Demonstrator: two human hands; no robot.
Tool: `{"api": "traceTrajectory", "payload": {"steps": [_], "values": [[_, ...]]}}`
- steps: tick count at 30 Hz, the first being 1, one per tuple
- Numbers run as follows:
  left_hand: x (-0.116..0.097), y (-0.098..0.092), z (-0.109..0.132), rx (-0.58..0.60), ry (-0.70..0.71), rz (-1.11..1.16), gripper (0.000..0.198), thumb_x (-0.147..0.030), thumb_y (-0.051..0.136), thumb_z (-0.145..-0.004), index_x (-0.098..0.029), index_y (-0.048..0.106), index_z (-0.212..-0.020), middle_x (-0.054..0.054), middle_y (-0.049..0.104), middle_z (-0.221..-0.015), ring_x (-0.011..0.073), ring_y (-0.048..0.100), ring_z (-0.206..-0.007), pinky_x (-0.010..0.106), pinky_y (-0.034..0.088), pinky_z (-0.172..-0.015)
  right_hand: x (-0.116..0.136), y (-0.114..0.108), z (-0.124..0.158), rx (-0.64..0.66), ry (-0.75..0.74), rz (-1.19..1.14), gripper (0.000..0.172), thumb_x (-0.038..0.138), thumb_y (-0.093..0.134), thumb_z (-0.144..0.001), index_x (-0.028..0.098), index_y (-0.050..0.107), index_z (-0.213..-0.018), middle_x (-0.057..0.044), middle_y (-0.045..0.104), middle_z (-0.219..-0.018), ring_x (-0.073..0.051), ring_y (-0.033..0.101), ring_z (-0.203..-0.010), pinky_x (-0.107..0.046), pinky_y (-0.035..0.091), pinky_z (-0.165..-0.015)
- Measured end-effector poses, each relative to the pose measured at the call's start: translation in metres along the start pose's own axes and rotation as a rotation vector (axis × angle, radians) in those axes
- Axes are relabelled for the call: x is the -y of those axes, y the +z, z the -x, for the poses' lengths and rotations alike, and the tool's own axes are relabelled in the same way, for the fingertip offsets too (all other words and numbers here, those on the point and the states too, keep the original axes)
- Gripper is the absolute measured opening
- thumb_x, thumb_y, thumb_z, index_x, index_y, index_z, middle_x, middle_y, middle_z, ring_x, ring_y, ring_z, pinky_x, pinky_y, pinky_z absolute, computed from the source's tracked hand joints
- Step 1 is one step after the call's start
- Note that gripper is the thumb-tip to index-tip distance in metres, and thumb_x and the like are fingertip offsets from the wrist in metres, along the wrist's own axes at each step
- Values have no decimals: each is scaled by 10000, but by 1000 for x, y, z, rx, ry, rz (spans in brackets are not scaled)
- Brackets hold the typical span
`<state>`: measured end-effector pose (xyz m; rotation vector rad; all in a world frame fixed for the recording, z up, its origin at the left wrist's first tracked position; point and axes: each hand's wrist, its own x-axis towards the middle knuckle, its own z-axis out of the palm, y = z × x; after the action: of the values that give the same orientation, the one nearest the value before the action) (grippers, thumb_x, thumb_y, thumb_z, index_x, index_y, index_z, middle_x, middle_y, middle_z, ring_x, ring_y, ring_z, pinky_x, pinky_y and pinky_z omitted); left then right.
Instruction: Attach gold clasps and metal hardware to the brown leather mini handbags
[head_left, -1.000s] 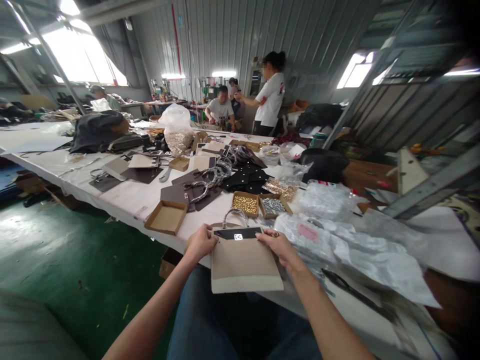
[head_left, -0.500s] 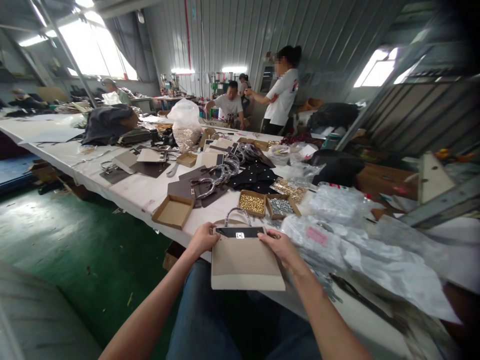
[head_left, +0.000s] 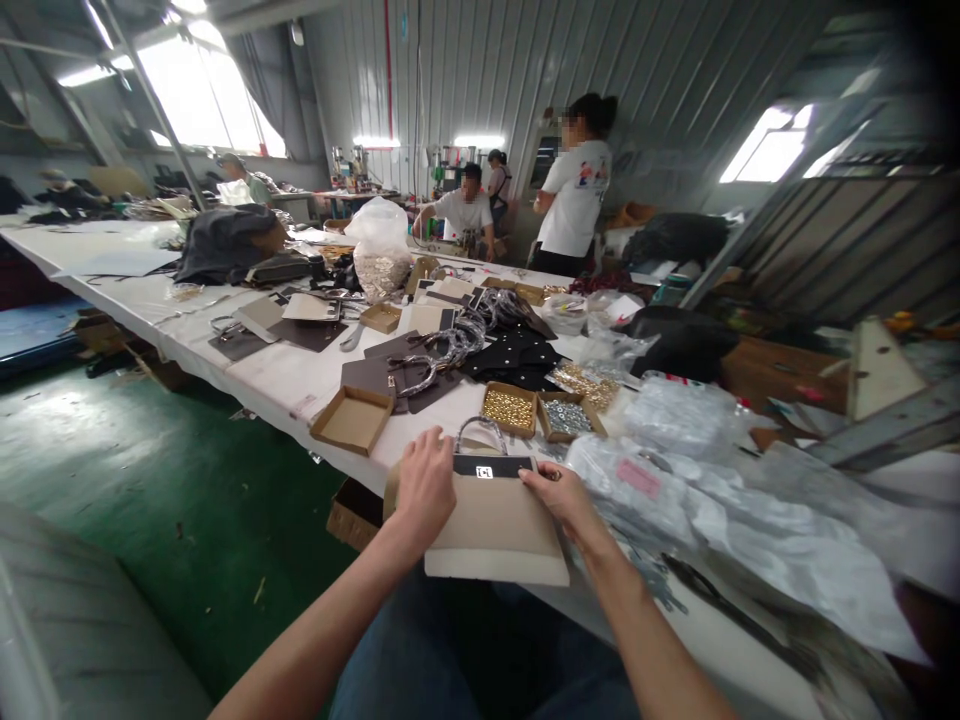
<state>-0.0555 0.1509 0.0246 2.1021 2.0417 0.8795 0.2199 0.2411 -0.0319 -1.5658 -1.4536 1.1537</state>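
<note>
A flat beige handbag piece (head_left: 499, 535) lies over my lap at the table's edge. Across its top runs a dark strip with a small white-and-black emblem (head_left: 484, 472), and a braided grey handle (head_left: 480, 425) arches up behind it. My right hand (head_left: 559, 497) pinches the upper right corner, thumb on the front. My left hand (head_left: 427, 488) is over the upper left corner, back of the hand up, fingers bent together around that edge; its thumb is hidden. A brown part shows just left of the left hand.
An empty cardboard tray (head_left: 352, 420) sits beyond my left hand. Past the handle are trays of gold fittings (head_left: 508, 410) and silver fittings (head_left: 566, 417). Plastic-wrapped bundles (head_left: 675, 410) crowd the right. Dark panels with braided handles (head_left: 420, 375) lie farther back. Co-workers (head_left: 577, 190) are across the table.
My left hand has turned over from a thumb pinch at the upper left corner and now covers that corner from above. My right hand keeps its pinch.
</note>
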Motion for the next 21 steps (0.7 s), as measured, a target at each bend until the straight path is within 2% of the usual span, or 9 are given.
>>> {"api": "traceTrajectory", "payload": {"steps": [2, 4, 7, 10, 13, 18, 21], "values": [[-21, 3, 12, 60, 144, 61, 403, -89, 578, -1016, -209, 721, -1373, 190, 625, -1616, 391, 562, -1497, 559, 429, -1252, 0, 0, 0, -1, 5, -17, 405, 563, 846, -764, 176, 842, -883, -63, 801, -782, -231, 664, -712, -313, 465, -646], [-32, 14, 23, 142, 208, 105, 339, -218, 650, -1045, -213, 730, -1375, 192, 654, -1591, 407, 589, -1470, 584, 446, -1249, -2, 0, -1, -7, -5, -37, 403, 559, 862, -753, 177, 843, -879, -56, 795, -770, -228, 656, -710, -309, 462, -644], [-35, 36, 32, 195, 241, 107, 523, -324, 705, -1044, -195, 646, -1547, 209, 641, -1639, 418, 572, -1518, 604, 408, -1308, -6, 1, -1, 3, -4, -81, 415, 560, 882, -748, 176, 853, -904, -56, 807, -800, -229, 662, -736, -308, 479, -659], [-34, 48, 35, 208, 346, 70, 562, -283, 598, -1086, -169, 574, -1636, 206, 553, -1750, 391, 510, -1606, 580, 283, -1407, -9, 0, -2, 21, 17, -128, 444, 566, 897, -747, 173, 865, -951, -62, 828, -839, -230, 688, -757, -311, 510, -680], [-36, 49, 34, 223, 411, 17, 554, -264, 539, -1087, -148, 589, -1627, 210, 520, -1780, 389, 504, -1620, 563, 242, -1430, -8, 0, -1, 38, 45, -180, 488, 575, 924, -724, 168, 872, -987, -75, 847, -870, -236, 717, -762, -317, 540, -690], [-34, 44, 33, 267, 431, -57, 589, -304, 482, -1119, -166, 535, -1688, 162, 471, -1830, 348, 480, -1659, 493, 305, -1417, -5, 2, 1, 36, 89, -253, 555, 581, 970, -656, 157, 869, -999, -100, 860, -880, -252, 745, -743, -345, 582, -692], [-27, 43, 33, 275, 431, -74, 587, -294, 425, -1151, -170, 495, -1721, 145, 440, -1853, 330, 451, -1685, 495, 309, -1412, -5, 6, 1, 38, 109, -273, 552, 592, 976, -652, 161, 865, -978, -113, 860, -876, -263, 750, -727, -366, 597, -690]]}}
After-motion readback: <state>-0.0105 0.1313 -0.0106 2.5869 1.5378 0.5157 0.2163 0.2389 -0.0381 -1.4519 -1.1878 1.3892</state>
